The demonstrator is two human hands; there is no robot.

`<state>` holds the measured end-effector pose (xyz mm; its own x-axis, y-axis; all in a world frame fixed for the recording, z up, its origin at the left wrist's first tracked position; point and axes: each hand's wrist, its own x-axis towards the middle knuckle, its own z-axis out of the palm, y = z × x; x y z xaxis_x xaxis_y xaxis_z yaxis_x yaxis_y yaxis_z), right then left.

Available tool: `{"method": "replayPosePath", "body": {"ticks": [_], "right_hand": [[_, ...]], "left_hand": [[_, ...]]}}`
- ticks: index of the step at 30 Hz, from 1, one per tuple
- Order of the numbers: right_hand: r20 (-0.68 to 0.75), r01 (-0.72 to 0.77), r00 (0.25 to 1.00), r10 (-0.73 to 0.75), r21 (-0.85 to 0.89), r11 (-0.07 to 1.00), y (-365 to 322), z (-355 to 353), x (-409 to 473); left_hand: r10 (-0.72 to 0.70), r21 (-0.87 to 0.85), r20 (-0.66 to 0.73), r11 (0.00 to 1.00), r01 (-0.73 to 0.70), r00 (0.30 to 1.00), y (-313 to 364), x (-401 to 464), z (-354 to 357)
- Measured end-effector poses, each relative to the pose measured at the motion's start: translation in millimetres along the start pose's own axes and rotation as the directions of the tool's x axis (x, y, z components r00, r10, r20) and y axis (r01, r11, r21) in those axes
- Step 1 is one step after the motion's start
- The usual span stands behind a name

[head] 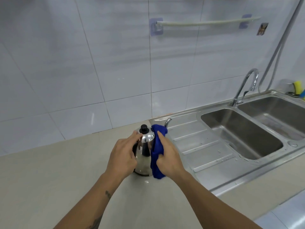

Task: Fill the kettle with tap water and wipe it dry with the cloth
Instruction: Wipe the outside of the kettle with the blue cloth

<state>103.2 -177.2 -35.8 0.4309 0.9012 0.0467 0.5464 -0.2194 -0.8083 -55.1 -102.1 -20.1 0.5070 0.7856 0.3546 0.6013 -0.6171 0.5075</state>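
Observation:
A shiny steel kettle (144, 160) with a black lid knob and black handle stands upright on the beige counter (49, 179), its thin spout pointing away toward the wall. My left hand (123, 158) grips the kettle's left side, fingers wrapped around the body. My right hand (168, 158) holds a blue cloth (157, 151) pressed against the kettle's right side; the cloth hangs from near the lid down to the base.
A steel draining board (203, 146) begins just right of the kettle, with water drops on it. Beyond it lie two sink basins (241, 138) and a curved tap (245, 86). A rail (206, 23) is fixed to the tiled wall. Sponges (297, 88) sit at far right.

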Motion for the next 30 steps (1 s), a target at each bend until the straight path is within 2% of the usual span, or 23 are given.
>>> {"method": "replayPosePath", "body": {"ticks": [2,4,11,13,17,20,24,30], "right_hand": [[-0.012,0.057,0.998,-0.056,0.040,0.998,-8.0,1.5,5.5],[0.009,0.053,0.998,-0.054,0.081,0.995,-10.3,1.6,10.5],[0.090,-0.130,0.988,0.124,0.060,0.990,4.5,2.4,6.7],[0.073,-0.094,0.993,0.090,0.041,0.995,3.1,1.6,4.1],[0.021,0.112,0.994,-0.112,0.006,0.994,-15.7,-4.8,6.7],[0.117,0.148,0.983,-0.141,-0.053,0.988,-22.0,-7.9,13.4],[0.173,0.095,0.981,-0.083,-0.062,0.994,-24.9,-15.6,18.7],[0.225,-0.131,0.967,0.117,0.048,0.990,-7.0,-17.2,18.3]], "left_hand": [[-0.020,-0.018,-0.027,1.000,0.019,0.999,-3.1,-2.8,3.9],[-0.025,-0.026,-0.048,0.999,0.024,0.999,-5.0,-3.6,7.0],[0.019,-0.033,-0.079,0.999,-0.021,0.997,-10.8,-3.7,7.5],[0.023,-0.029,-0.078,0.999,-0.026,0.997,-11.3,-4.3,7.9],[0.001,-0.026,-0.081,1.000,-0.003,0.997,-10.8,-6.1,9.9],[-0.008,-0.024,-0.087,1.000,0.006,0.996,-9.5,-7.3,11.7],[-0.006,-0.042,-0.123,0.999,0.001,0.992,-9.2,-7.5,14.2],[-0.016,-0.018,-0.115,1.000,0.014,0.993,-4.1,-5.6,8.5]]}}
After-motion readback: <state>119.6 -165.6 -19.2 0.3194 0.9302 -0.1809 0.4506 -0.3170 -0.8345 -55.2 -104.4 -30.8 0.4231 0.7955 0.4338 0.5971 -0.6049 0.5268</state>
